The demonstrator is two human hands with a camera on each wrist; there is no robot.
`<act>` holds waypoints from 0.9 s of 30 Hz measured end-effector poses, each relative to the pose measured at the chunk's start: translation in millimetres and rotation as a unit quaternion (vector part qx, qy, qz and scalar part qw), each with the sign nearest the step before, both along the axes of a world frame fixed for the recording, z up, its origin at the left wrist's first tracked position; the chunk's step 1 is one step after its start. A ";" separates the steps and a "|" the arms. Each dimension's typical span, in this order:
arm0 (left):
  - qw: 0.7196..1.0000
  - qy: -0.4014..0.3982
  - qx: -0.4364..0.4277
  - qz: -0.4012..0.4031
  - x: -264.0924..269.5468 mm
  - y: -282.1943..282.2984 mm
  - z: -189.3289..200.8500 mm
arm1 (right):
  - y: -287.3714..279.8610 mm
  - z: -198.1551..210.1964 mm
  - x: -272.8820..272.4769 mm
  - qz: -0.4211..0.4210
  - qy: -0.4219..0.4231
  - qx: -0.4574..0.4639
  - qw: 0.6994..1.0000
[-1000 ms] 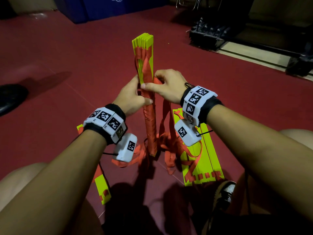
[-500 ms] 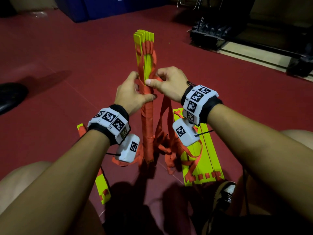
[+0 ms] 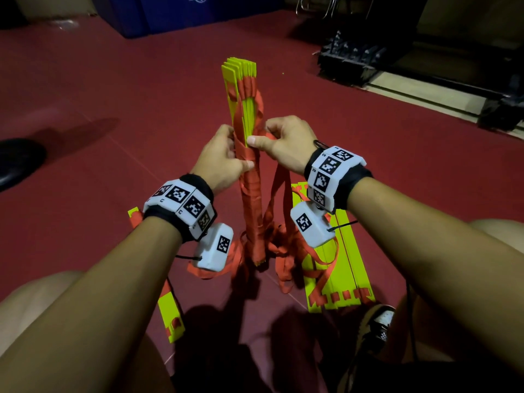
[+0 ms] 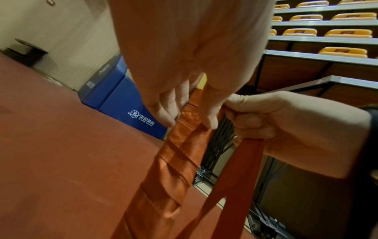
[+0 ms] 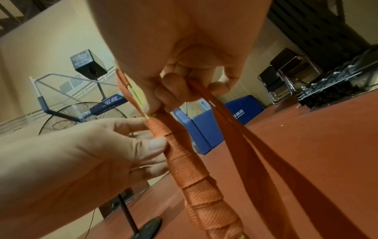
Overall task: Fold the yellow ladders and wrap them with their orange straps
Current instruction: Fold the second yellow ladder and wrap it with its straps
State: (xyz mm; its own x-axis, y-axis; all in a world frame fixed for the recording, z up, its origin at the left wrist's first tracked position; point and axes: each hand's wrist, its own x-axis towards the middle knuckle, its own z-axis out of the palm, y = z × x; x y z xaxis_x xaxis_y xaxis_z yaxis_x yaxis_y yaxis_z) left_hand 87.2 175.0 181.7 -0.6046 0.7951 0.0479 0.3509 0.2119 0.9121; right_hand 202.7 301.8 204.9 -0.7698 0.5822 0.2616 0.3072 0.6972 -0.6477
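Head view shows a folded yellow ladder bundle (image 3: pixel 242 80) standing upright on the red floor (image 3: pixel 113 95), its lower half bound in spiral turns of orange strap (image 3: pixel 251 199). Left hand (image 3: pixel 219 160) grips the bundle at the top of the wrapping, thumb pressed on the strap. Right hand (image 3: pixel 283 143) pinches the loose run of strap just beside the bundle, thumb tip against the yellow slats; that strap trails down to a tangle on the floor. Another folded ladder (image 3: pixel 337 268) lies flat under the right wrist, a third piece (image 3: pixel 170 316) by the left forearm.
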 end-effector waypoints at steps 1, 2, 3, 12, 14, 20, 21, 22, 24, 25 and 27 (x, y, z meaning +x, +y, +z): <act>1.000 0.002 0.002 0.007 0.2 -1.3 0.2 | 0.0 -0.2 -0.8 -0.008 0.001 -0.009 1.000; 1.000 0.004 0.006 0.015 -0.5 -2.7 -0.6 | -0.5 -0.7 -1.6 -0.012 0.001 -0.019 1.000; 1.000 0.005 0.012 0.023 -2.4 -3.5 -2.6 | -1.7 -1.2 -2.1 -0.013 -0.002 -0.025 1.000; 0.995 0.097 0.008 0.033 3.2 -6.3 2.7 | -7.9 0.3 -3.0 0.020 0.016 -0.033 0.999; 0.994 0.102 0.003 0.029 3.5 -5.9 1.9 | -6.5 -0.4 -2.5 0.023 0.011 -0.018 1.000; 0.998 0.067 -0.016 -0.001 1.1 -5.0 1.3 | 0.3 0.1 -0.2 0.002 -0.005 0.005 1.000; 0.997 0.074 -0.016 0.000 0.6 -5.1 1.2 | -0.2 -0.2 -0.3 -0.001 -0.005 0.007 1.000; 0.996 0.083 -0.012 0.006 1.1 -5.5 2.3 | -0.6 -0.4 -0.4 -0.003 -0.006 0.006 1.000; 0.995 0.102 -0.007 0.013 1.8 -5.9 2.5 | -0.2 -0.3 -0.3 -0.007 -0.008 -0.007 1.000; 0.994 0.112 0.000 0.015 3.0 -6.4 3.1 | 0.0 0.3 0.1 -0.007 -0.009 -0.015 1.000; 0.991 0.133 0.008 0.014 4.3 -6.9 3.9 | -0.6 1.7 0.9 -0.001 -0.013 -0.022 1.000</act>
